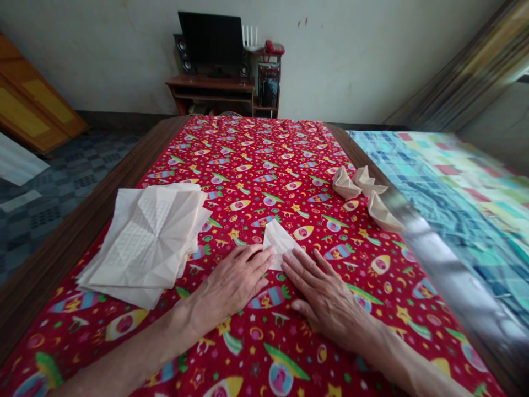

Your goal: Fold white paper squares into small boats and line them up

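A small folded piece of white paper [279, 241] lies on the red patterned cloth in front of me, its pointed corner facing away. My left hand [243, 271] rests at its lower left edge, fingertips on the paper and fingers extended side by side. From the right, my right hand [318, 286] lies flat with its fingers stretched out over the paper's right side, thumb apart. Parts of the paper are hidden under the fingers of both hands. Neither hand appears to grip it.
A stack of creased paper sheets [144, 242] is on the left. Several folded paper boats [346, 184] sit near the right edge of the cloth [264, 149]. Beyond the wooden table edge [144, 138] stands a desk [210, 84] with a monitor [210, 44]. A quilted bed [438, 204] is on the right.
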### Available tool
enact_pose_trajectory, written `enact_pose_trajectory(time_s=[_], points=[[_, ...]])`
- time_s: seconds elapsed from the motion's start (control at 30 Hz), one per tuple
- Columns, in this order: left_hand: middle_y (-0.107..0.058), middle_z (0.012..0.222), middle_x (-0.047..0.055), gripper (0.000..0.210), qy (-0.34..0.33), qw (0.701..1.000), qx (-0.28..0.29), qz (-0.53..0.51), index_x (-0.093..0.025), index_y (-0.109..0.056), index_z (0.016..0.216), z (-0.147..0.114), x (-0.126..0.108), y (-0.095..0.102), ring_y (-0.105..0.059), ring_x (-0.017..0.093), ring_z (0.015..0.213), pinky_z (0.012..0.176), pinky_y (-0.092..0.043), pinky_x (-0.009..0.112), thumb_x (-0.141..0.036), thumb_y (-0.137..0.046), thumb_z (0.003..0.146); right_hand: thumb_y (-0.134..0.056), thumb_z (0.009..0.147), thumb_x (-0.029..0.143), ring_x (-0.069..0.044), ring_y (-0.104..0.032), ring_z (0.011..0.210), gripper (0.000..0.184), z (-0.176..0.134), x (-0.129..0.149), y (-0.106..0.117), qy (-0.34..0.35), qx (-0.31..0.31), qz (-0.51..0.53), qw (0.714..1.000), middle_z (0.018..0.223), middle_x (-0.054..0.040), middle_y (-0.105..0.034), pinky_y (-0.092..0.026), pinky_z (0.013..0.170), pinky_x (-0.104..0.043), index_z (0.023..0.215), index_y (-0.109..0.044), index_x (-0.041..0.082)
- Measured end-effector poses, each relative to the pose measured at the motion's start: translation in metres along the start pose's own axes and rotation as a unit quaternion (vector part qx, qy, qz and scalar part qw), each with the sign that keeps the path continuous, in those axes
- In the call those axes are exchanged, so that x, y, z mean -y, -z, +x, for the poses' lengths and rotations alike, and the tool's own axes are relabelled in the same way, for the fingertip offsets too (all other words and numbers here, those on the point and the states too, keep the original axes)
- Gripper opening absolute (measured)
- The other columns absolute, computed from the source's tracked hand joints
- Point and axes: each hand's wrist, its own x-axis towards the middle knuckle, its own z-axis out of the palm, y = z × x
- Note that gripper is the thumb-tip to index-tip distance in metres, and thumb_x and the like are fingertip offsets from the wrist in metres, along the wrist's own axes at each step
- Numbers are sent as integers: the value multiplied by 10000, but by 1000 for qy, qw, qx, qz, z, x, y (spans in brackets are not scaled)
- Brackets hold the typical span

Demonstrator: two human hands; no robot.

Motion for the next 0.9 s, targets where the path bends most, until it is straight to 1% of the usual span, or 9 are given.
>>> enact_pose_trajectory(time_s=[0.1, 0.27, 0.33, 0.47, 0.6, 0.67, 0.77, 0.87, 0.9], points=[[-457, 1417, 27, 385, -4, 1000, -1, -1, -167, -465, 1324, 0, 1, -1, -396, 217, 1257, 1055, -339, 370, -280, -431, 957, -385, 953, 469, -280, -160, 1415, 631, 3, 1, 0, -7, 4, -6, 1000, 1501, -80, -298, -240, 1127, -545, 1476, -230, 151], [-441, 1429, 16, 407, 1, 1000, -1, 3, -169, -424, 1358, -1, 1, -3, -389, 217, 1268, 1067, -332, 382, -269, -413, 964, -377, 947, 500, -297, -183, 1408, 631, 8, 5, 3, -5, 0, -22, 1000, 1498, -78, -307, -240, 1110, -581, 1459, -276, 147], [-444, 1428, 18, 391, -1, 1000, -4, 5, -162, -444, 1341, -1, 1, -2, -389, 213, 1272, 1070, -333, 376, -263, -409, 965, -390, 953, 465, -296, -207, 1401, 592, 6, 4, 6, -5, -2, -23, 1000, 1481, -76, -344, -254, 1102, -584, 1452, -298, 160], [-471, 1408, 39, 360, -28, 999, -16, 6, -155, -494, 1299, -6, 5, -1, -390, 201, 1284, 1078, -336, 353, -255, -419, 961, -399, 965, 382, -294, -238, 1392, 521, -9, -3, 12, -6, 0, -25, 1000, 1454, -70, -390, -267, 1100, -574, 1439, -335, 175], [-516, 1369, 45, 354, -47, 998, -28, -12, -168, -518, 1288, -13, 12, 0, -397, 199, 1292, 1087, -343, 374, -226, -448, 945, -390, 969, 324, -293, -267, 1381, 474, -20, -5, 14, -24, -12, -24, 999, 1425, -74, -433, -296, 1084, -571, 1419, -377, 174], [-546, 1338, 45, 328, -50, 997, -33, -42, -182, -559, 1249, -14, 18, 1, -409, 204, 1286, 1072, -367, 391, -213, -456, 939, -389, 971, 317, -285, -295, 1371, 448, -21, -4, 12, -37, -26, -17, 999, 1398, -78, -471, -305, 1077, -566, 1400, -412, 190], [-577, 1304, 41, 275, -58, 990, -35, -125, -211, -644, 1141, -9, 31, 5, -460, 199, 1237, 1015, -427, 378, -228, -455, 941, -388, 973, 292, -270, -369, 1335, 383, -15, -2, 10, -53, -62, 2, 997, 1335, -76, -545, -334, 1065, -535, 1325, -510, 203], [-643, 1199, 25, 260, -65, 977, -18, -202, -244, -705, 1002, 8, 46, 7, -562, 174, 1101, 958, -457, 347, -254, -451, 946, -428, 962, 269, -241, -496, 1227, 277, -4, -2, 8, -63, -114, 25, 991, 1225, -67, -630, -402, 1007, -453, 1146, -626, 207], [-671, 1133, 28, 267, -61, 974, -14, -218, -231, -715, 949, 16, 50, 7, -600, 156, 1028, 922, -472, 320, -246, -448, 947, -442, 957, 264, -232, -539, 1167, 241, 0, -3, 7, -66, -127, 30, 989, 1180, -68, -652, -427, 964, -426, 1073, -645, 205]])
